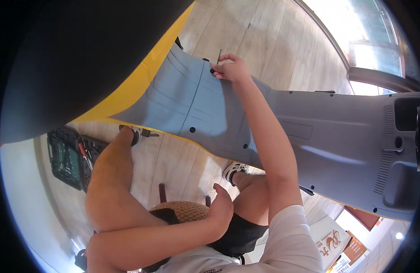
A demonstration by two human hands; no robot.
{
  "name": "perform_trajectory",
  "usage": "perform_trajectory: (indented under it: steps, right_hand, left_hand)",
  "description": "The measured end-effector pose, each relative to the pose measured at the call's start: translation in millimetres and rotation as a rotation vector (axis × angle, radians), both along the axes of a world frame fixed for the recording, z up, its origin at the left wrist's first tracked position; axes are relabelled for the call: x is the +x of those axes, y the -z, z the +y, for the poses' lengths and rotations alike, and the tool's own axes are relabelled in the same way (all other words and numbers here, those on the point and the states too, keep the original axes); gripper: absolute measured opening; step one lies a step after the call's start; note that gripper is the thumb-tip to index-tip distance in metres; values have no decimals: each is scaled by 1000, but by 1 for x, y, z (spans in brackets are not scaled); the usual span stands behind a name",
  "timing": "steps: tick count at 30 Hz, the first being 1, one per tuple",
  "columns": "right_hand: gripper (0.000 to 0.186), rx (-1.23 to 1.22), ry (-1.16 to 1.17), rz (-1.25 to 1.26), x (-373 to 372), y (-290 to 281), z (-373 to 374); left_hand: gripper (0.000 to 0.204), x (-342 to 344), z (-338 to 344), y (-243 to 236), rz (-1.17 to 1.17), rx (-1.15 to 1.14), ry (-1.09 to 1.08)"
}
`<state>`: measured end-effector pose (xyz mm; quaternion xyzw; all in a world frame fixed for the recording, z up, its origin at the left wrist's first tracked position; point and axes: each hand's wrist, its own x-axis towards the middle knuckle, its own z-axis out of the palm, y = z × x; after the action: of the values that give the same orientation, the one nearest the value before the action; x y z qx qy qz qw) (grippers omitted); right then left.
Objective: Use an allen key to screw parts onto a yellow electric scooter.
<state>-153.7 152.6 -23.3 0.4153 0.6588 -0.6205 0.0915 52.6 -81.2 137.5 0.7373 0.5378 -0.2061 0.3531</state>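
The right hand (231, 69) is closed on a thin dark rod (220, 55), which juts from the fingers at the panel's far edge, away from the person. Its long axis runs nearly straight up the view, the top leaning slightly right; the free end points away from the person, over the wooden floor (273, 41). A round black cap (212, 71) sits at the fingertips, against the blue-grey panel (214, 104); whether it is gripped cannot be told. The left hand (221, 208) is bent above the lap, well apart from the rod; its finger spacing is unclear.
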Motion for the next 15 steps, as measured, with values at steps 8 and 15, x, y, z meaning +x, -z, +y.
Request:
perform_trajectory:
  steps: [8,15]
  right_hand:
    - [31,-151,29,-22,1,1,12]
    - [30,-174,33,-20,-8,-5,6]
  left_hand:
    - [41,6,4,9,-20,-14,-35]
    - [42,6,3,5,17,-37,12]
